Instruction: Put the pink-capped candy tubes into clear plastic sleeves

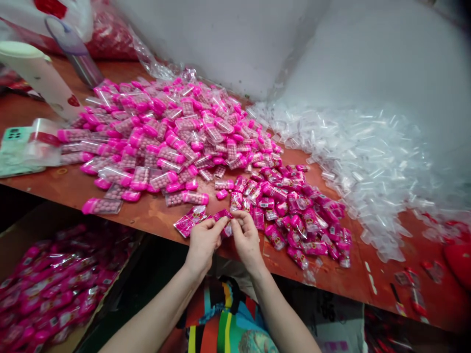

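Observation:
Close together at the table's front edge, my left hand (pixel 205 241) and my right hand (pixel 247 239) pinch a small pink printed wrapper (pixel 225 226) between their fingertips. Whether anything is inside it is partly hidden by the fingers. Just left of my left hand lies a flat stack of pink wrappers (pixel 190 221). To the right of my right hand is a heap of wrapped pink bottles (pixel 294 211). Beyond my hands rises a large pile of clear bottles with pink caps (pixel 172 142), filled with small pale-pink balls.
Clear plastic containers (pixel 360 166) are heaped along the wall at the right. A box of wrapped bottles (pixel 59 284) stands below the table at the left. A white tumbler (pixel 40 78), a purple bottle (pixel 79 54) and a tape roll (pixel 44 139) occupy the table's left end.

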Available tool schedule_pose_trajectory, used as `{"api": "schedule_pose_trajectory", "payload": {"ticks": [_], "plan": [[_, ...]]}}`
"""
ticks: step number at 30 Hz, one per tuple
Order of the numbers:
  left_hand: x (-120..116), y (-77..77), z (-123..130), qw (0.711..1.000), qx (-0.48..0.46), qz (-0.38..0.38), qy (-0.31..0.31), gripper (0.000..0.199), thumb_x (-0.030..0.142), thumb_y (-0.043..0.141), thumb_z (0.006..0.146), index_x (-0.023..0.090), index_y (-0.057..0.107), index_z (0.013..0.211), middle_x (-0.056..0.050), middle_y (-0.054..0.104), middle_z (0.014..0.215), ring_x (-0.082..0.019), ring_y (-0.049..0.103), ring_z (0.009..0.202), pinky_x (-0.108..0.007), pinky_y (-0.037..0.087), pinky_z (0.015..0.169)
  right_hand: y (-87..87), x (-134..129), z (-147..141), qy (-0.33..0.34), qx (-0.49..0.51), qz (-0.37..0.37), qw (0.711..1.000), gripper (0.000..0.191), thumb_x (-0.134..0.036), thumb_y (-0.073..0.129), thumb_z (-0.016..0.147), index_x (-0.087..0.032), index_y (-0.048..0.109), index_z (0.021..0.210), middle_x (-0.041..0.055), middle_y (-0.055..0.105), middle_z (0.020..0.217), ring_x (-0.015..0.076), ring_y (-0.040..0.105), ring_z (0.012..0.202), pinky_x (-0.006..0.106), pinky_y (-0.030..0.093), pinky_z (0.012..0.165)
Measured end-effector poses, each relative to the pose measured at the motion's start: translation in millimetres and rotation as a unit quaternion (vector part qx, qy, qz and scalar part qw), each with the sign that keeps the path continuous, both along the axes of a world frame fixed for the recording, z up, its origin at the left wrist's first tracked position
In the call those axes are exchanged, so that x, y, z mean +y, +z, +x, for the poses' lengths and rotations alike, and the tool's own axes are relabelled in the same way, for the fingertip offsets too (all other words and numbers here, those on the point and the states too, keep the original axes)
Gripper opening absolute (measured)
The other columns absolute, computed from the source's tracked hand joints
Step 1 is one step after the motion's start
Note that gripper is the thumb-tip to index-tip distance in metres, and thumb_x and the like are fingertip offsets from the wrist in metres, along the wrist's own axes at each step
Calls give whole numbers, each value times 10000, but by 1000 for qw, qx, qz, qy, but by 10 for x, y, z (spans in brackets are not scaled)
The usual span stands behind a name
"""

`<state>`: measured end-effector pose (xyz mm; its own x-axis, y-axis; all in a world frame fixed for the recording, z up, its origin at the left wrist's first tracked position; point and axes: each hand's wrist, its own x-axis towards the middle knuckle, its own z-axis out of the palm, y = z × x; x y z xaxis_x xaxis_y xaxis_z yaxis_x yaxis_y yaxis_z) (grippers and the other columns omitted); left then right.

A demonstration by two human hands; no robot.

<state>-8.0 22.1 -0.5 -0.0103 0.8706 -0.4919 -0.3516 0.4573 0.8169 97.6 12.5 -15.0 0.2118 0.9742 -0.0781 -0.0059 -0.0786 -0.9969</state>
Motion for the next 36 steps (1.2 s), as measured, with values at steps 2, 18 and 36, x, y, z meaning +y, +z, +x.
{"api": "schedule_pose_trajectory", "payload": {"ticks": [2,18,36], "plan": [[-7,-8,-8,1000,-8,-3,-5,446,493,760,689,179,474,553,74,392,365,-52,306,345,-209,192,387,-20,-9,-27,-10,-57,29,998,153,-295,528,922,-222,575,1048,28,657,895,170,633,819,294,506,737],[-70,-75,-432,997,58,1,52,401,439,713,735,185,498,511,45,442,359,-79,369,359,-210,282,402,29,804,-360,188,-425,165,870,294,-215,526,915,-180,625,1189,130,615,1133,263,528,1077,418,427,953],[-46,74,-406,987,-137,-43,67,333,335,802,699,155,532,622,81,422,428,-42,352,388,-178,274,387,-155,-160,491,51,17,-2,999,243,-305,643,870,-283,668,1111,11,697,837,155,599,645,311,478,635]]}}
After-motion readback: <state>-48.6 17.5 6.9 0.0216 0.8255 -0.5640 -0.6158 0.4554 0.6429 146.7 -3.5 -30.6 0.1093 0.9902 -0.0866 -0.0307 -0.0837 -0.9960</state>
